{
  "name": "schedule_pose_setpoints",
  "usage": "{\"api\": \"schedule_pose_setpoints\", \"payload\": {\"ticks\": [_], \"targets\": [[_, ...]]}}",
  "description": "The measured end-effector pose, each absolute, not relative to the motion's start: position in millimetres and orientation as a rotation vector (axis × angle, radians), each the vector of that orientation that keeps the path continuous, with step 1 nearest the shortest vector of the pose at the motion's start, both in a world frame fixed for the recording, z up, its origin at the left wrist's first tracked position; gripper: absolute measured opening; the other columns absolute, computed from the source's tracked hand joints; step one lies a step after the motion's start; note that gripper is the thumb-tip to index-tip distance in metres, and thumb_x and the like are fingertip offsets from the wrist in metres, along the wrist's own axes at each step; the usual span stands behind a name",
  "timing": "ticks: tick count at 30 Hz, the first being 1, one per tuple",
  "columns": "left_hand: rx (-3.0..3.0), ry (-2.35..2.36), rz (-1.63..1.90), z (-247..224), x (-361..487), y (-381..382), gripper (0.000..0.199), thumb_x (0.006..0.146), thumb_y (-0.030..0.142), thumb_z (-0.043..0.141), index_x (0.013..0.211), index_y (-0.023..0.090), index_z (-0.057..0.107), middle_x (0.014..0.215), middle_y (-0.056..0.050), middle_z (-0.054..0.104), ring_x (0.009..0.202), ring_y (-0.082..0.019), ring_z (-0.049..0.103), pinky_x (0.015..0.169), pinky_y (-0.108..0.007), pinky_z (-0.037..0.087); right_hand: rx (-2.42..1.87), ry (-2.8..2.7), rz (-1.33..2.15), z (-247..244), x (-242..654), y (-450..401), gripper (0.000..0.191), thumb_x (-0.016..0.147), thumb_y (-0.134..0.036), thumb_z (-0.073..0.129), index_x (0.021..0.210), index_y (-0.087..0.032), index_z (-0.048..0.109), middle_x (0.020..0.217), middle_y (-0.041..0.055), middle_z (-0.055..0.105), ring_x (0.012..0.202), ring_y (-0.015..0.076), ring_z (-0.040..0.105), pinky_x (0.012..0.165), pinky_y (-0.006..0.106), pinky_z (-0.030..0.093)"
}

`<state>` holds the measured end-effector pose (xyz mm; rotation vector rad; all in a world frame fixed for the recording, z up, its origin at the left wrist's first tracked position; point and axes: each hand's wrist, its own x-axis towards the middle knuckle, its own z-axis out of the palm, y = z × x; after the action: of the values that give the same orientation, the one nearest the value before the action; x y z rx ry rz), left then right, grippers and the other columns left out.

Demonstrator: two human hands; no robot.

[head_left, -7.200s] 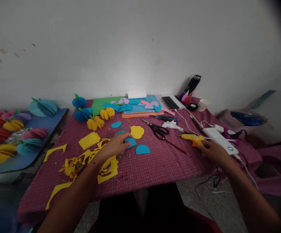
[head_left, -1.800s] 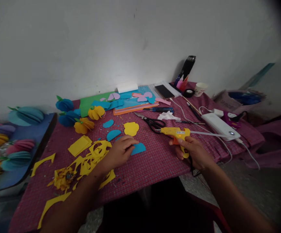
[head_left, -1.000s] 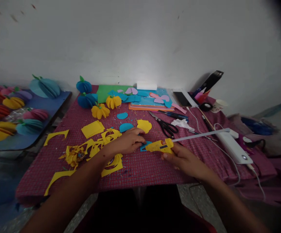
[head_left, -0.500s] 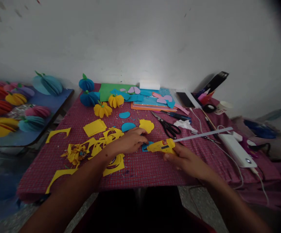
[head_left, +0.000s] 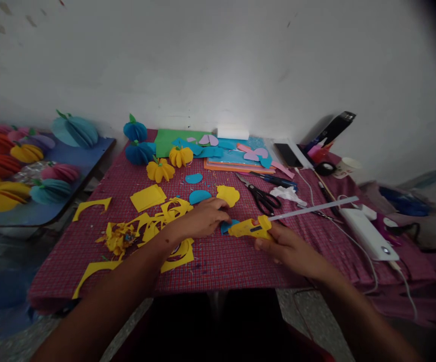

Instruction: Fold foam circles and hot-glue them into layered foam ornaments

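Note:
My right hand is wrapped round the handle of a yellow hot glue gun, which has a long clear glue stick poking out of its back. The gun's nozzle points left and meets a small blue paper piece on the cloth. My left hand has its fingers bent together at that piece's left edge, holding it; the fingertips are partly hidden. Just beyond lie a blue paper half-round and a yellow scalloped paper shape. Yellow paper offcuts lie around my left forearm.
Black-handled scissors and a crumpled white tissue lie behind the gun. A white power bank with cables is at right. Yellow paper pumpkins and blue ones stand at back left. More fill a blue side table.
Both hands and the glue gun stay almost in place. The small blue piece under the nozzle looks slightly shifted or tilted.

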<state>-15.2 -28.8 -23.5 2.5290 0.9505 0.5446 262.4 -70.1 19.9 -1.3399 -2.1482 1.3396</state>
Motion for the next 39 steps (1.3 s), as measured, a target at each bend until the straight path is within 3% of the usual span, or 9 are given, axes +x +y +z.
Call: {"api": "schedule_pose_setpoints", "payload": {"ticks": [17, 39], "targets": [[2.533, 0.956, 0.543, -24.4, -15.5, -28.5, 0.034, 0.095, 0.013, 0.047, 0.111, 0.026, 0.074, 0.13, -0.008, 0.059, 0.122, -0.024, 0.054, 0.104, -0.039, 0.045, -1.308, -2.166, 1.341, 19.2, 259.8, -68.2, 0.024, 0.096, -0.042, 0.055, 0.101, -0.02, 0.063, 0.084, 0.0018, 0.061, 0.072, 0.0165, 0.055, 0.063, 0.029, 0.044], [2.523, 0.953, 0.55, -23.3, -14.1, -25.6, 0.03, 0.095, 0.014, 0.046, 0.108, 0.021, 0.072, 0.125, -0.009, 0.062, 0.119, -0.023, 0.056, 0.104, -0.039, 0.045, -1.359, -2.138, 1.296, 12.6, 259.1, -68.6, 0.025, 0.097, -0.044, 0.053, 0.087, -0.021, 0.057, 0.073, -0.0001, 0.056, 0.068, 0.0173, 0.053, 0.061, 0.029, 0.042]]}}
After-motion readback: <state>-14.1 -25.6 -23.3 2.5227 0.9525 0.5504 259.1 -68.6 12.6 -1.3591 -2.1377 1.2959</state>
